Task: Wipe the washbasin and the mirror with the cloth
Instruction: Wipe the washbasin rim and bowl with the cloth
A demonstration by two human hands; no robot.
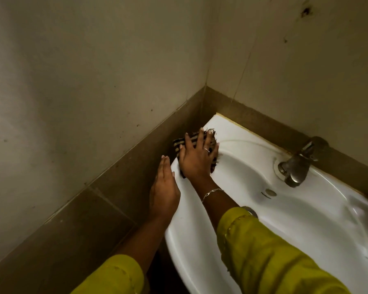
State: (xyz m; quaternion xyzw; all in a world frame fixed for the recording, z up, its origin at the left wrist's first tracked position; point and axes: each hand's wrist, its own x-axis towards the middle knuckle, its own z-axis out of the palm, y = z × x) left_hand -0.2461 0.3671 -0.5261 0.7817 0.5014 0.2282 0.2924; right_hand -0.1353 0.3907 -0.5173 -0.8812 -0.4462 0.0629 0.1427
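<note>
A white washbasin (306, 213) is fixed in the corner, filling the right lower part of the view. A dark checked cloth (180, 143) lies on its left rim. My right hand (197, 158) presses flat on the cloth with fingers spread; it wears a ring and a bracelet. My left hand (165, 192) rests flat against the basin's outer left edge, fingers together, holding nothing. The mirror is not in view.
A metal tap (295, 166) stands at the basin's back rim, with an overflow hole (270, 192) below it. The drain (250, 210) is partly hidden by my yellow sleeve. Beige walls with a brown tile band (119, 172) close in on the left and behind.
</note>
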